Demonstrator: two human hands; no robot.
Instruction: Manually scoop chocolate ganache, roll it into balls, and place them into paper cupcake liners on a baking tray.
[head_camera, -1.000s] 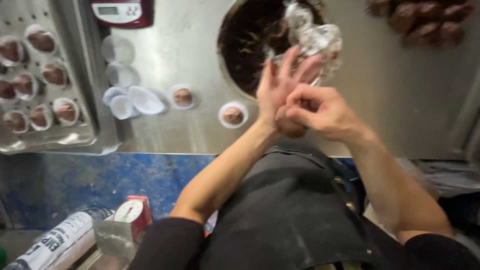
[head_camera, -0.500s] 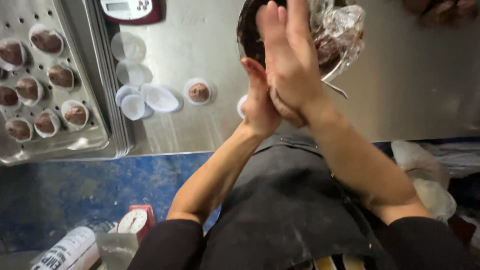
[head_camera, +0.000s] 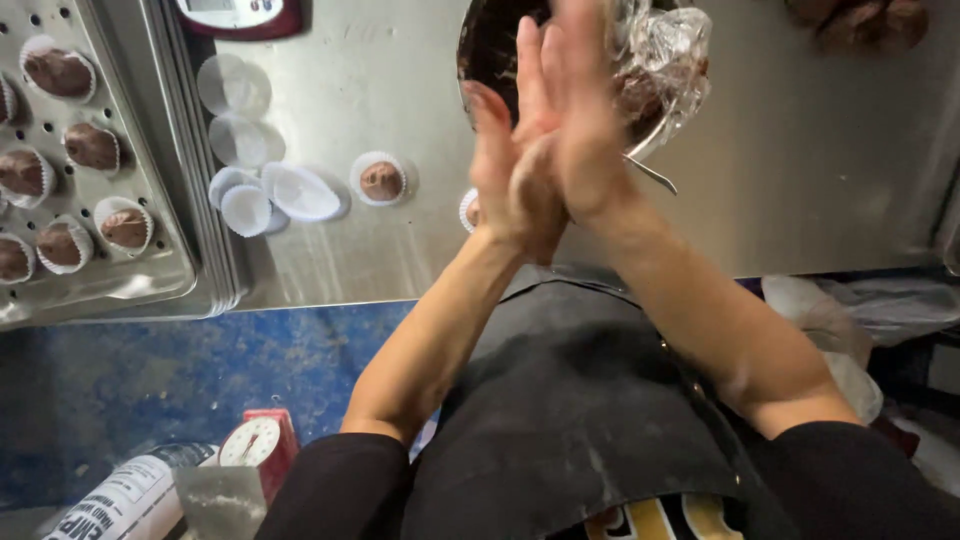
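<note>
Hands: left hand (head_camera: 515, 185) and right hand (head_camera: 580, 120) are now sliding higher, palms pressing flat together, right fingers reaching further up.
Grip: fingers are staying straight; whatever sits between palms is hidden.
Bowl: dark bowl (head_camera: 490, 45) is lying behind them on counter (head_camera: 400, 100).
Cup: filled paper cup (head_camera: 381, 180) is sitting just left.
</note>
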